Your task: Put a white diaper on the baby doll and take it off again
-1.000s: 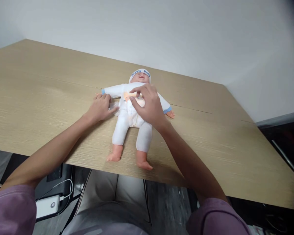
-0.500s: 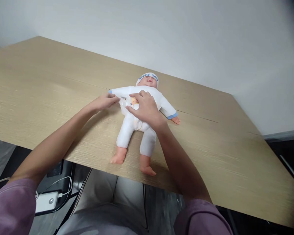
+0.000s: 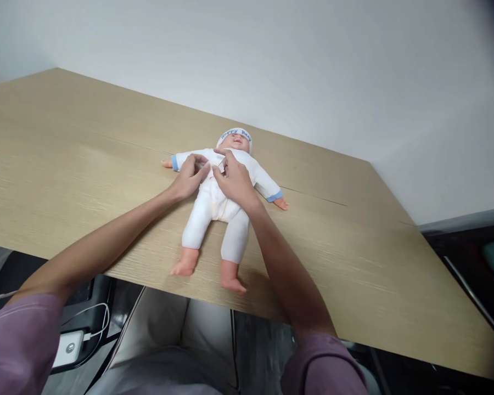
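Note:
A baby doll point(image 3: 214, 206) in a white suit with blue cuffs and a white cap lies on its back on the wooden table point(image 3: 354, 241), feet toward me. My left hand point(image 3: 190, 176) pinches the suit's fabric on the doll's chest from the left. My right hand point(image 3: 233, 178) pinches the fabric on the chest from the right, fingertips almost meeting the left hand's. Both hands cover the upper torso. The doll's arms stretch out to both sides.
The table's near edge runs just below the doll's feet. A white wall rises behind the table. Under the table at the left lie a white power adapter point(image 3: 68, 348) and cables. A dark object sits at the far right edge.
My left hand came from beside the doll's arm onto its chest. My right hand slid up the torso, and the bare skin seen on the chest is now covered by the suit.

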`<action>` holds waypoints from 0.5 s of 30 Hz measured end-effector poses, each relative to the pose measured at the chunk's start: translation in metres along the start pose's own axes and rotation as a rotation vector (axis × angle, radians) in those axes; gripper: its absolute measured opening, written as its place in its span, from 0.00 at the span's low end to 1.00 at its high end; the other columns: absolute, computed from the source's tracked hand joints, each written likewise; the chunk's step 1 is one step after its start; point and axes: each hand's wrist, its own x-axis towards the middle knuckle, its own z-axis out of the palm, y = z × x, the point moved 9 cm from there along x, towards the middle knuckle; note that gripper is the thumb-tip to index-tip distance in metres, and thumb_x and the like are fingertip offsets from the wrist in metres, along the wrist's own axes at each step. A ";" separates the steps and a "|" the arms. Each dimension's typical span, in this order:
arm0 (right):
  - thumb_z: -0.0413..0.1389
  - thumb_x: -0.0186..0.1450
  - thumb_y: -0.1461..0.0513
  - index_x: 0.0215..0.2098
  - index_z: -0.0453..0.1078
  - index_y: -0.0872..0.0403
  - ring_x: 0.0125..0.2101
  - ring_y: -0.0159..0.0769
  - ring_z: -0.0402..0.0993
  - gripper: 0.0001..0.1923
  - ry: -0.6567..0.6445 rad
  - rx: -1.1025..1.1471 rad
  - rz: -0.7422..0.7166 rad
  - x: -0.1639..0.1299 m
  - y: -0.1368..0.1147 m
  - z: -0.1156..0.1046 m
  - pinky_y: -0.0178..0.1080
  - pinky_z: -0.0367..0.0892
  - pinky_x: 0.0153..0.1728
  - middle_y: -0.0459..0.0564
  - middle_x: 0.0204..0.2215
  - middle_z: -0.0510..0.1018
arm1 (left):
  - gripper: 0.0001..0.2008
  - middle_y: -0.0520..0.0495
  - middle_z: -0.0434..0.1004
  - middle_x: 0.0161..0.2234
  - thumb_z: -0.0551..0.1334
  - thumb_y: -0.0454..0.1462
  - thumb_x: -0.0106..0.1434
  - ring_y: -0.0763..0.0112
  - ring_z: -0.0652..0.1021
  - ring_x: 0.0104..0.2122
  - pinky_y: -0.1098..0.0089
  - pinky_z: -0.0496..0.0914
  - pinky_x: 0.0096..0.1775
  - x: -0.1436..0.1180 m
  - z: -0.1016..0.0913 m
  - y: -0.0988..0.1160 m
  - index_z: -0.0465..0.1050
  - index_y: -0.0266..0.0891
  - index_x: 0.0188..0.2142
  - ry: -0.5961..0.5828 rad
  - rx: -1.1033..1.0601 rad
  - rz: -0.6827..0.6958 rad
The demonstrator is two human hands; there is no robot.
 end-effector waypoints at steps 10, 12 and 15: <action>0.54 0.71 0.72 0.61 0.76 0.50 0.45 0.43 0.76 0.24 0.110 -0.026 -0.008 0.002 0.006 -0.013 0.49 0.77 0.55 0.53 0.50 0.77 | 0.26 0.53 0.66 0.32 0.68 0.61 0.72 0.67 0.68 0.34 0.65 0.67 0.39 0.009 0.016 -0.020 0.66 0.44 0.39 -0.178 -0.123 -0.018; 0.51 0.73 0.73 0.57 0.78 0.50 0.44 0.42 0.75 0.22 0.162 -0.021 0.008 0.001 0.002 -0.019 0.48 0.78 0.53 0.54 0.51 0.76 | 0.22 0.51 0.69 0.36 0.67 0.57 0.74 0.66 0.71 0.36 0.65 0.69 0.41 0.008 0.012 -0.019 0.67 0.43 0.42 -0.117 -0.058 -0.026; 0.47 0.76 0.72 0.52 0.79 0.50 0.41 0.40 0.75 0.21 0.307 -0.007 0.012 -0.014 -0.019 -0.044 0.47 0.80 0.49 0.55 0.50 0.75 | 0.16 0.45 0.75 0.46 0.64 0.52 0.79 0.64 0.75 0.42 0.62 0.73 0.49 -0.002 -0.008 -0.003 0.68 0.44 0.49 0.124 0.039 -0.086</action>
